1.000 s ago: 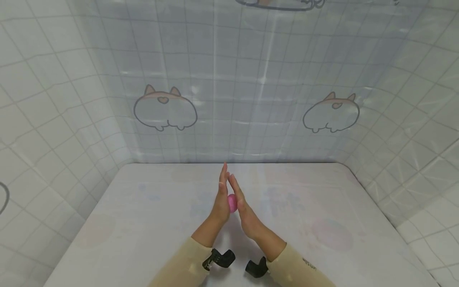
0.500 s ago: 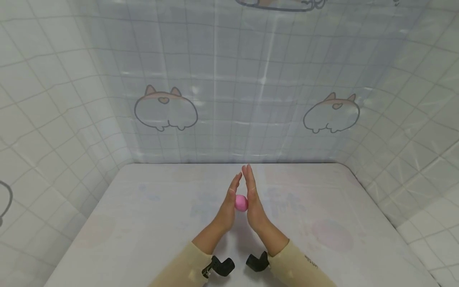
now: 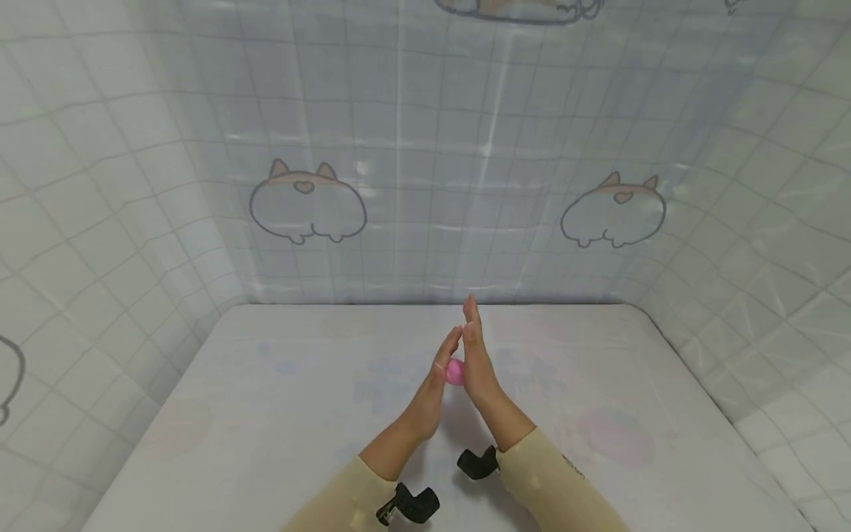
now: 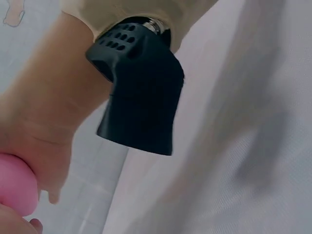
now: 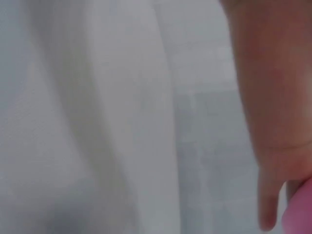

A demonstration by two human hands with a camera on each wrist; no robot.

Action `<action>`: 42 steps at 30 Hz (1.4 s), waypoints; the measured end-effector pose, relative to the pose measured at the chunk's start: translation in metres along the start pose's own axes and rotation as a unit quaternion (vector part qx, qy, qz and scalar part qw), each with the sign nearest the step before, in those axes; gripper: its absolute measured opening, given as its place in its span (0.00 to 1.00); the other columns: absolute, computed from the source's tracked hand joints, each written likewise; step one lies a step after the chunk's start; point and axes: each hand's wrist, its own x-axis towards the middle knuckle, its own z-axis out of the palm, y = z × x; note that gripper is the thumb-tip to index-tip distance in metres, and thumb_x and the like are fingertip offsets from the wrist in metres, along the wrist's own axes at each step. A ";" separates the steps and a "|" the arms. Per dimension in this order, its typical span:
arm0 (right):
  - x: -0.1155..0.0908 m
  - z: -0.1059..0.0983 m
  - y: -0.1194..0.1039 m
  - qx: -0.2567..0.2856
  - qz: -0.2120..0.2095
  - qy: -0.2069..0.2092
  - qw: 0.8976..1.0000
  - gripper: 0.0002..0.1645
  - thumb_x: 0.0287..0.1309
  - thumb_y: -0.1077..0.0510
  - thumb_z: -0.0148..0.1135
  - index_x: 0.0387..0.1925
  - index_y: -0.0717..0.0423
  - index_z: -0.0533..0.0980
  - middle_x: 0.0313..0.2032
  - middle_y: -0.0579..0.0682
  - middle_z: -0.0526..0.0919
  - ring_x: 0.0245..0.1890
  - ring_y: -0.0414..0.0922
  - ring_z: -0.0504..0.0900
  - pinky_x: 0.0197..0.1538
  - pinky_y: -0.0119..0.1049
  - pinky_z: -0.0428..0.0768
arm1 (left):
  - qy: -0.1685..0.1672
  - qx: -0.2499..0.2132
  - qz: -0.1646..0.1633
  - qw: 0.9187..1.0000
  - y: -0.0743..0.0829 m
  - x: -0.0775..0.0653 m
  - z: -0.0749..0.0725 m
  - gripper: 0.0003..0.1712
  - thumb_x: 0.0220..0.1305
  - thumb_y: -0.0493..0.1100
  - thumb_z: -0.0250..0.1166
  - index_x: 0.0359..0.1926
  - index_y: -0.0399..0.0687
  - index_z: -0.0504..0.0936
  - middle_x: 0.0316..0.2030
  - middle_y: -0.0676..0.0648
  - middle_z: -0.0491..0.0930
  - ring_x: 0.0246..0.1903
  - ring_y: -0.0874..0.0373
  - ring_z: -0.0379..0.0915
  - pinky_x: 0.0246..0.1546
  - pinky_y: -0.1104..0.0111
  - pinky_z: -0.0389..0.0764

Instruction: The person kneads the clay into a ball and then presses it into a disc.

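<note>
The left hand (image 3: 428, 405) and right hand (image 3: 480, 373), fingers straight, press the pink ball (image 3: 455, 372) from its 2 sides; rounding appears well advanced, release not yet done.

We can swing outward over the table (image 3: 266, 421) on either side, but between our left hand (image 3: 432, 393) and right hand (image 3: 478, 362) the pink ball (image 3: 455, 372) blocks the gap, and beyond the far edge the grid-patterned sheet (image 3: 432, 236) stops us.
</note>
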 end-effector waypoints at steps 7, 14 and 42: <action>-0.005 0.005 0.015 0.005 0.035 -0.062 0.997 0.44 0.73 0.27 0.26 0.80 0.38 0.36 0.80 0.45 0.37 0.78 0.50 0.38 0.71 0.67 0.37 | 0.015 -0.030 0.019 0.999 0.000 0.002 -0.002 0.50 0.71 0.75 0.20 0.80 0.49 0.38 0.80 0.45 0.36 0.77 0.48 0.28 0.69 0.36 0.33; -0.013 0.009 0.015 0.079 0.010 -0.101 0.992 0.44 0.74 0.29 0.26 0.80 0.44 0.35 0.80 0.50 0.38 0.78 0.55 0.40 0.74 0.61 0.41 | 0.041 -0.055 0.038 0.997 0.004 0.009 -0.003 0.52 0.69 0.77 0.22 0.80 0.48 0.37 0.80 0.45 0.33 0.77 0.50 0.25 0.68 0.35 0.29; -0.037 0.014 -0.020 0.129 -0.065 -0.140 0.980 0.49 0.71 0.25 0.24 0.80 0.44 0.31 0.79 0.56 0.42 0.78 0.56 0.36 0.72 0.66 0.36 | 0.199 0.120 -0.016 0.973 -0.007 0.017 -0.011 0.48 0.71 0.75 0.26 0.80 0.53 0.48 0.79 0.46 0.41 0.77 0.45 0.36 0.66 0.31 0.41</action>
